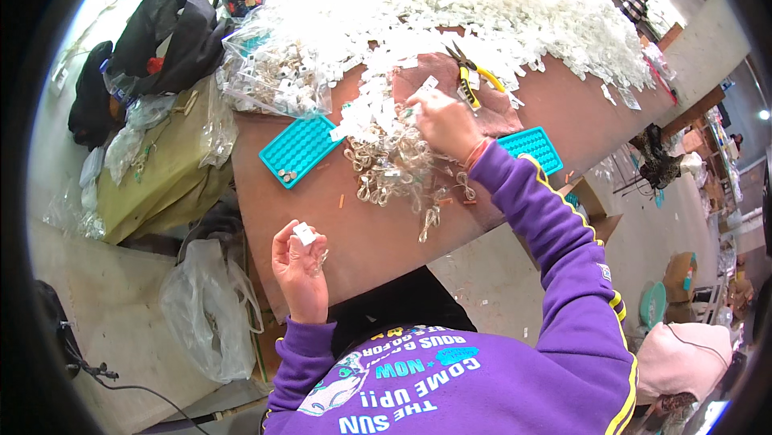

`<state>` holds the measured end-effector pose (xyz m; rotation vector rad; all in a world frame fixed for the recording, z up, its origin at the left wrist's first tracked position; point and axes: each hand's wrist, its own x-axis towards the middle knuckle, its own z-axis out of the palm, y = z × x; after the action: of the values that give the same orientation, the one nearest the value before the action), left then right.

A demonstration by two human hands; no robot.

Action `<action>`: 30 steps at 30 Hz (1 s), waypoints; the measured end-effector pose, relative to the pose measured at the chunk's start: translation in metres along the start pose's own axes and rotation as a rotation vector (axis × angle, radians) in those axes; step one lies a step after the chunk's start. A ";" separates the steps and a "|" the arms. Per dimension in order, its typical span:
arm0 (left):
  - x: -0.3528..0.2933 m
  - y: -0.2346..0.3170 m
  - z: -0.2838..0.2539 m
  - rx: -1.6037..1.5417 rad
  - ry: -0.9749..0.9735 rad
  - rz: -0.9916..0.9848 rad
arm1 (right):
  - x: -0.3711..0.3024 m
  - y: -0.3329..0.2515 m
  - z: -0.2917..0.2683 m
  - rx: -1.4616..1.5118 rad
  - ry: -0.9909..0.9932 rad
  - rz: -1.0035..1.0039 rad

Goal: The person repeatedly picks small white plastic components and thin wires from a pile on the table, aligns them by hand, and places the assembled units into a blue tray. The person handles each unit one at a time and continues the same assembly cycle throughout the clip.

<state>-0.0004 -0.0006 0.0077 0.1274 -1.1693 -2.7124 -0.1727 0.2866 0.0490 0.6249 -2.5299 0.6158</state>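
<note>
My left hand (pixel 301 270) is raised at the table's near edge, palm up. Its fingers are closed on a small white square piece (pixel 305 233), and a thin beige cord (pixel 322 259) hangs beside the palm. Stretched out over the table, my right hand (pixel 447 123) reaches the heap, its fingertips drawn together among white pieces. What they pinch is too small to make out. Just below that hand lies a tangle of beige cord bundles (pixel 386 163), mixed with small white pieces.
Yellow-handled pliers (pixel 467 85) lie on a brown cloth (pixel 496 112). Turquoise grid trays (pixel 277 163) flank the cords; the left one holds several round metal bits. A large mound of white pieces (pixel 482 13) covers the far table. A clear bag (pixel 281 81) stands far left.
</note>
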 end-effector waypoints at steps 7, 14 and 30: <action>-0.001 0.002 0.003 -0.012 -0.024 0.012 | -0.002 -0.069 -0.001 -0.177 -0.203 -0.215; -0.002 0.003 0.006 -0.009 -0.008 -0.001 | -0.002 -0.051 -0.037 -0.168 0.005 -0.323; -0.001 0.002 0.002 -0.044 -0.004 -0.019 | 0.002 0.056 0.024 -0.236 -0.123 0.247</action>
<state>0.0006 -0.0004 0.0100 0.1279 -1.1146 -2.7542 -0.2107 0.3182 0.0136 0.2764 -2.7647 0.3597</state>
